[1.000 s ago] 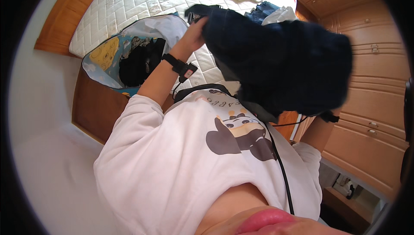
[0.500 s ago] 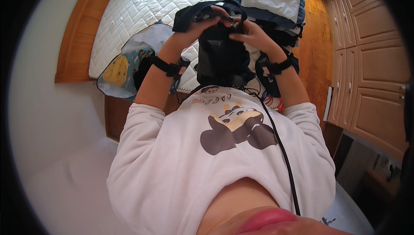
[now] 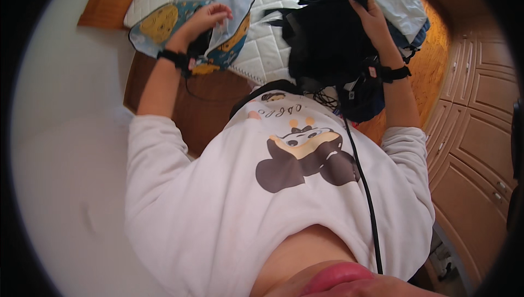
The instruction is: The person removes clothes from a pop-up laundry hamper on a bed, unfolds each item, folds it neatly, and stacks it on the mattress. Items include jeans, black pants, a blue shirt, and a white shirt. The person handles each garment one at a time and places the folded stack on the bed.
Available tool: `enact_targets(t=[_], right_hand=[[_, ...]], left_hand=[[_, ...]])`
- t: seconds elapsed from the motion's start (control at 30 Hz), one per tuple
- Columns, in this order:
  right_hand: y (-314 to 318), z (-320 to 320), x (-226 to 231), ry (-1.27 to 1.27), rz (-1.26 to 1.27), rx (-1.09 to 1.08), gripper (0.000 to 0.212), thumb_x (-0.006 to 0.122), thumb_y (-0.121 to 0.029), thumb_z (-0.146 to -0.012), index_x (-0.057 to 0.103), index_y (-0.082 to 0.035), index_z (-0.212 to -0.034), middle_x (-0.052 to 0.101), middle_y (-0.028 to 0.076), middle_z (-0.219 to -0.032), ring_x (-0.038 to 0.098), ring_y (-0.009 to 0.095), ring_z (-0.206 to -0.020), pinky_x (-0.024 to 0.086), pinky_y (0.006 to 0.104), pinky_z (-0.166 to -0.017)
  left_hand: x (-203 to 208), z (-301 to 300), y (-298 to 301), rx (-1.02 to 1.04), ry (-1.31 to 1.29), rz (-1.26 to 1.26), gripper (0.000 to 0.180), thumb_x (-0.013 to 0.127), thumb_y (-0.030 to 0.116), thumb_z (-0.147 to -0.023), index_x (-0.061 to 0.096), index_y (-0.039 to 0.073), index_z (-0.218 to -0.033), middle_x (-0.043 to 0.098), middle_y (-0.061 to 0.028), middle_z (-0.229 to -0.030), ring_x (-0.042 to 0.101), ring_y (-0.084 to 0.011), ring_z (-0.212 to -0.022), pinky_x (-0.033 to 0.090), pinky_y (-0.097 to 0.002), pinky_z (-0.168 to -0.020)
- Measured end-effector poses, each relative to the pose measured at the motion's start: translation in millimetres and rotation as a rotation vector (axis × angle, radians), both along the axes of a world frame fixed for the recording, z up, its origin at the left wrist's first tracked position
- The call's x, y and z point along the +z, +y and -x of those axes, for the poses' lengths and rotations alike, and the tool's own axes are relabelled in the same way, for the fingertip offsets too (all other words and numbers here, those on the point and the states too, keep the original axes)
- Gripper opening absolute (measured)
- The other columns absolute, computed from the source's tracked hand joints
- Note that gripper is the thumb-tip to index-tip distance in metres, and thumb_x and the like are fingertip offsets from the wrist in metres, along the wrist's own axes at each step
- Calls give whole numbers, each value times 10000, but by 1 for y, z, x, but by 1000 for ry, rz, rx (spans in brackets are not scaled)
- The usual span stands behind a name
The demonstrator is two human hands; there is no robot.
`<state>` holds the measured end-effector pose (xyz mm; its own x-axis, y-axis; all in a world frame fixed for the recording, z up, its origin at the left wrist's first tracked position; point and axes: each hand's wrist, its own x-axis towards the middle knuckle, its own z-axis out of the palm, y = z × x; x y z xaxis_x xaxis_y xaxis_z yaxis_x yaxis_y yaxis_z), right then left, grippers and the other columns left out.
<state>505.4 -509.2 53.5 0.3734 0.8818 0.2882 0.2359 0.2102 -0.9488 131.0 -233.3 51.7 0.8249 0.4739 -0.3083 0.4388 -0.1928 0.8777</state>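
Observation:
My right hand (image 3: 372, 18) grips the upper right edge of a black cloth item with straps (image 3: 327, 43), fingers wrapped over it. Whether it is a bag or a garment I cannot tell. It hangs above the white quilted mattress, its straps sticking out to the left. Off to the left, my left hand (image 3: 213, 16) is over an open-topped storage bag (image 3: 232, 49), teal with yellow cartoon figures and a pale grey lining. Its fingers are loosely apart, and nothing shows in them. Something dark lies inside the bag, partly hidden by my left wrist.
A stack of dark folded clothes (image 3: 417, 30) with a crumpled white plastic bag (image 3: 396, 5) on top sits at the right of the mattress (image 3: 267, 46). Black cables (image 3: 326, 99) lie by my waist. Wooden cabinets (image 3: 480, 100) line the right side.
My hands were together on the black cloth item at the middle. My left hand has let go and moved left to the storage bag; my right has carried the cloth rightward. My view shifted too.

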Motion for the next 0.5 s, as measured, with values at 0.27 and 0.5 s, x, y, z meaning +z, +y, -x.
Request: enact_targets(t=[0.27, 0.5], right_hand=[[-2, 0, -10, -30, 204, -102, 346, 576, -243, -983, 572, -79, -1288, 619, 18, -1158, 540, 110, -1080, 397, 231, -957], [-14, 35, 101, 480, 14, -174, 317, 554, -166, -976, 532, -42, -1268, 611, 63, -1131, 600, 160, -1021, 493, 279, -895]], left_hand=[[0, -59, 70, 104, -153, -165, 320, 605, 314, -925, 626, 96, -1158, 654, -32, -1060, 586, -153, -950, 471, -314, -852], [151, -166, 63, -148, -440, -89, 275, 515, 169, -966, 581, 89, -1220, 654, 1, -1019, 594, -94, -883, 479, -229, -756]])
